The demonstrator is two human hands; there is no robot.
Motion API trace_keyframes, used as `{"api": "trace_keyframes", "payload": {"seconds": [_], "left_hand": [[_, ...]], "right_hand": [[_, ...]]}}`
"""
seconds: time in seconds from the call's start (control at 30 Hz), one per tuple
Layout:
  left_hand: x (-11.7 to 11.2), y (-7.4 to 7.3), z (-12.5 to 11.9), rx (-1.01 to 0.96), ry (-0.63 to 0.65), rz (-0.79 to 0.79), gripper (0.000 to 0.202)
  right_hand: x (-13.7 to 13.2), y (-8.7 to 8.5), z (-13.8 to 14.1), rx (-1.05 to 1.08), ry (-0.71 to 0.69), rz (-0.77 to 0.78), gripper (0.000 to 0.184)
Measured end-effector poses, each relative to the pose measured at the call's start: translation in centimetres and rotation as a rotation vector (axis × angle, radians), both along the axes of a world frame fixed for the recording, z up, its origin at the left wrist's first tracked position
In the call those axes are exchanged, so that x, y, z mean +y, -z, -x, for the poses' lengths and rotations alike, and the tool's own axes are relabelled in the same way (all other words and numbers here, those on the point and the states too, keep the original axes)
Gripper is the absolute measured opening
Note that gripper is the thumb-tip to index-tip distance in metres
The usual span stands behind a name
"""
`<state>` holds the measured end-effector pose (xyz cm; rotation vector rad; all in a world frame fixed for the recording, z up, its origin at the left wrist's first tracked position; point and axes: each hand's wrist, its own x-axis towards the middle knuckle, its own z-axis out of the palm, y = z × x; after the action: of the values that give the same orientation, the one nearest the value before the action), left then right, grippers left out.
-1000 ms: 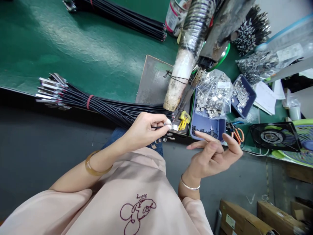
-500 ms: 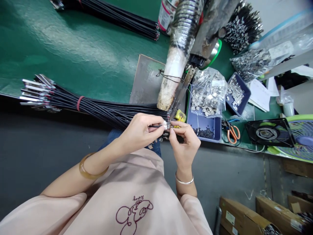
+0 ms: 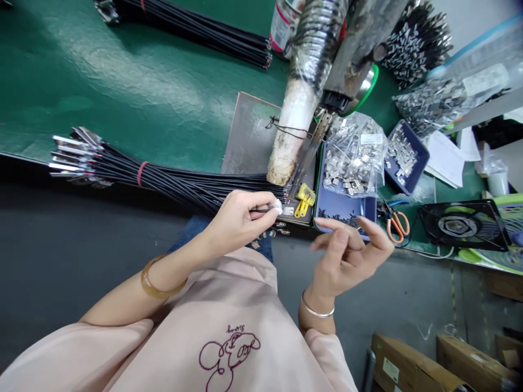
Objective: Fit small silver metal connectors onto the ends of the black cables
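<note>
My left hand (image 3: 244,218) is closed in a pinch around the end of a black cable (image 3: 260,210). A small metal connector piece (image 3: 288,211) sticks out past the fingertips. My right hand (image 3: 345,260) is off the cable, fingers spread and holding nothing I can see. It hovers at the front edge of a blue tray (image 3: 335,204), which holds small black parts (image 3: 347,218) and a plastic bag of metal connector shells (image 3: 353,158). Behind the left hand lies a bundle of black cables (image 3: 183,182), tied with a red band (image 3: 141,173).
A white-tipped duct (image 3: 291,136) hangs over a grey board (image 3: 249,128). Yellow tools (image 3: 303,204) lie beside the connector. Orange-handled pliers (image 3: 397,226), a black fan (image 3: 461,224) and a smaller blue tray (image 3: 420,158) stand right. Another cable bundle (image 3: 196,34) lies at the back.
My right hand has let go of the connector end and moved right towards the blue tray, its fingers opening. My left hand keeps its pinch on the cable. The view has shifted slightly.
</note>
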<state>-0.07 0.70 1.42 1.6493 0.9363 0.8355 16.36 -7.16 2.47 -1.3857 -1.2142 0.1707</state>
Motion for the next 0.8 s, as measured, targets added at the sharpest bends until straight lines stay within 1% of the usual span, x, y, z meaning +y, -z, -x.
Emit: {"api": "trace_keyframes", "payload": {"seconds": [0.07,0.13,0.23,0.3,0.47,0.63,0.8], "left_hand": [[0.0,0.0,-0.1,0.017,-0.023,-0.002,0.019],[-0.1,-0.1,-0.2,0.024,-0.040,-0.009,0.018],[-0.1,-0.2,-0.4,0.023,-0.052,-0.036,0.017],[-0.1,-0.2,-0.5,0.026,-0.059,-0.058,0.016],[-0.2,0.0,-0.8,0.036,-0.089,-0.071,0.017],[-0.2,0.2,-0.8,0.016,-0.106,-0.082,0.014],[0.0,0.2,-0.8,-0.004,-0.105,-0.114,0.013]], "right_hand": [[0.2,0.6,0.2,-0.050,-0.030,0.058,0.017],[0.4,1.2,0.3,-0.083,-0.092,0.141,0.012],[1.0,1.8,0.4,-0.063,-0.193,0.220,0.007],[1.3,1.9,0.5,-0.025,-0.220,0.240,0.005],[2.0,1.8,0.5,0.025,-0.218,0.271,0.005],[2.3,1.6,0.5,-0.001,-0.214,0.265,0.006],[2.8,1.1,0.5,-0.025,-0.203,0.266,0.005]]}}
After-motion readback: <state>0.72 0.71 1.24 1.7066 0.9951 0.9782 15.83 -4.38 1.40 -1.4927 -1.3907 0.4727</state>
